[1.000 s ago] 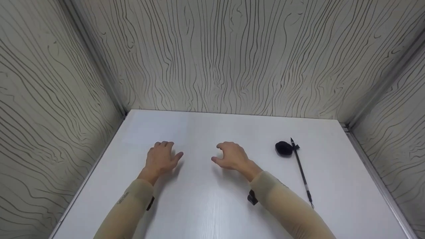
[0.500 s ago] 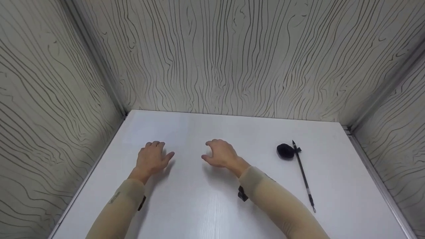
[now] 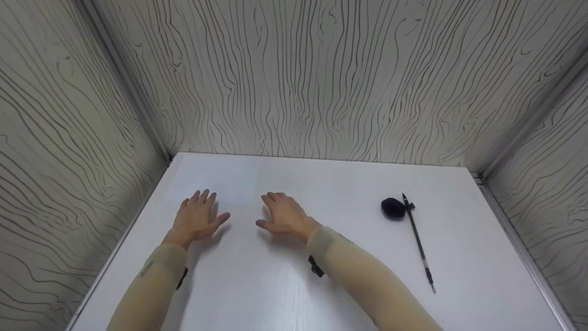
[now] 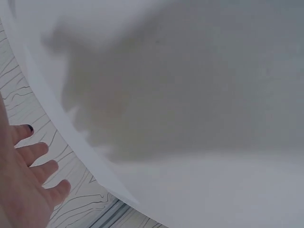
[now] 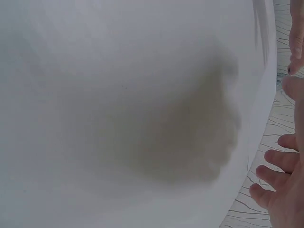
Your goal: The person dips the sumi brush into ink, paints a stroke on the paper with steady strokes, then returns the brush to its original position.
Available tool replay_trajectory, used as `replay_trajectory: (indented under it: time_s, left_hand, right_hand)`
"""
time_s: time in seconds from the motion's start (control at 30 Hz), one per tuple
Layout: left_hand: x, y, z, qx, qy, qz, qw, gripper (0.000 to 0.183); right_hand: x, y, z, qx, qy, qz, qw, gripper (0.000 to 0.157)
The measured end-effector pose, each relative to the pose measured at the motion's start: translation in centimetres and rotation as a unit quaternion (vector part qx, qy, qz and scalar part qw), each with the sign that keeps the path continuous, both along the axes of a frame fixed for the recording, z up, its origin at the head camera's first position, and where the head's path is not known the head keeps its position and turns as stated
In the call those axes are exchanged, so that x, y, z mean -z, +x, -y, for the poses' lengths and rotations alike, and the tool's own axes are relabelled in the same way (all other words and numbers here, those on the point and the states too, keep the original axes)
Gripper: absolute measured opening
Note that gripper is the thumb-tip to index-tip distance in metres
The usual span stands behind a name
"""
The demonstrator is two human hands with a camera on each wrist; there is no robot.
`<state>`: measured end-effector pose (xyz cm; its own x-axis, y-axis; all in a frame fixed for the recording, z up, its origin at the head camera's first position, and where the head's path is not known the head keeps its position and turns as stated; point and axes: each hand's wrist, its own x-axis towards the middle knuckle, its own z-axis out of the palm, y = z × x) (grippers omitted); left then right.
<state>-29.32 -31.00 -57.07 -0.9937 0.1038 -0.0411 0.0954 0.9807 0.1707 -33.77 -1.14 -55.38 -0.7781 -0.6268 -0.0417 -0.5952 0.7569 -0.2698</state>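
My left hand point(image 3: 195, 219) is held over the left part of the white table point(image 3: 257, 285), fingers spread and holding nothing. Its fingertips overlap the near edge of a thin, pale sheet of paper point(image 3: 229, 174) at the back left. To its right, my right hand point(image 3: 285, 215) hovers with fingers loosely bent and thumb apart, also without anything in it. Both wrist views show the hands' shadows on the white surface below. Off to the right lies a writing brush point(image 3: 417, 236) with a dark handle, its tip end propped on a small black rest point(image 3: 410, 206).
A round black lump point(image 3: 392, 208) sits just left of the brush's tip end. Wood-patterned panels point(image 3: 294, 82) enclose the table at the back and both sides, with metal rails point(image 3: 519, 243) along the side edges.
Both hands have moved left across the table. The left hand's fingers have straightened and spread more. The brush and the black lump have stayed in place.
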Motion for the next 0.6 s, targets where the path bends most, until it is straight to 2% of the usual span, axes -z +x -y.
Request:
replay_trajectory:
  time_s: [0.3,0.6]
  left_hand:
    - [1.2,-0.9,1.7,0.009,0.004,0.03,0.9995,0.107]
    - [1.6,-1.9,2.7,-0.008,0.005,0.04,0.9992,0.112]
  right_hand:
    - [1.8,-0.2,1.3,-0.019,0.044,0.023,0.999,0.098]
    - [2.5,-0.1,3.5,-0.042,0.077,0.026,0.996,0.101]
